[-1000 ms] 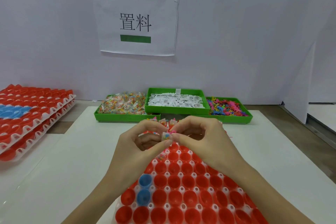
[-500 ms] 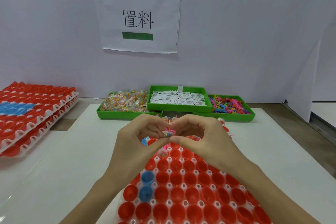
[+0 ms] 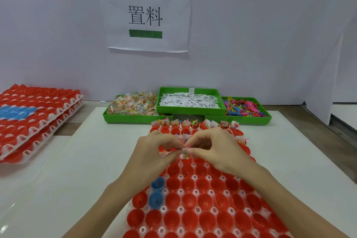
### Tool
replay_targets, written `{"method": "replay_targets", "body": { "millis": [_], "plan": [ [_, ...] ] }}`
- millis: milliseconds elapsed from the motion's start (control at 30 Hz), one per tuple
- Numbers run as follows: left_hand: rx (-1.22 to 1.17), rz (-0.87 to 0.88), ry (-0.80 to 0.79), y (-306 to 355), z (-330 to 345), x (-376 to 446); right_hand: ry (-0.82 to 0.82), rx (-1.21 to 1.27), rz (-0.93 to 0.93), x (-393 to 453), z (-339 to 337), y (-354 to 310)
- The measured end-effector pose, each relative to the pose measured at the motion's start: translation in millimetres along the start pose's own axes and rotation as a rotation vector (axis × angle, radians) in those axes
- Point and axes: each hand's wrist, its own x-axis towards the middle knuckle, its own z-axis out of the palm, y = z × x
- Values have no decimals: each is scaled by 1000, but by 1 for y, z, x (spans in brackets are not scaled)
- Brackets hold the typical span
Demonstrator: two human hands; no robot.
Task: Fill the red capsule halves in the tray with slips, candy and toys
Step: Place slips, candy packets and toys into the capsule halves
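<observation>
Small packing workstation: white partition walls, printed paper sign (image 3: 146,15) at 12 o'clock, three green parts bins (image 3: 190,111) below it, stacked capsule trays (image 3: 36,114) at 9 o'clock.

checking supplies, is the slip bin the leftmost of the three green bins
No, the slip bin sits in the middle, with the candy bin on its left and the toy bin on its right.

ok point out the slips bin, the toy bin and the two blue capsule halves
slips bin (image 3: 190,110): head view, front wall
toy bin (image 3: 251,119): head view, front wall
blue capsule halves (image 3: 156,200): head view, nearer half's inside
</observation>
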Motion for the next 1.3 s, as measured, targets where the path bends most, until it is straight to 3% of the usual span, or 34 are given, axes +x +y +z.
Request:
{"method": "replay_targets", "body": {
  "millis": [400,700,1067,1300],
  "plan": [
    [188,104,-151,-3,13,5,-55,-197,-6,2,5,4],
    [231,145,-261,-10,7,11,-110,-142,28,5,-1,9],
    [286,169,-275,-12,14,8,-60,-270,29,7,8,8],
    [261,231,-267,-12,2,7,-87,-330,-62,5,-2,4]
  ]
}}
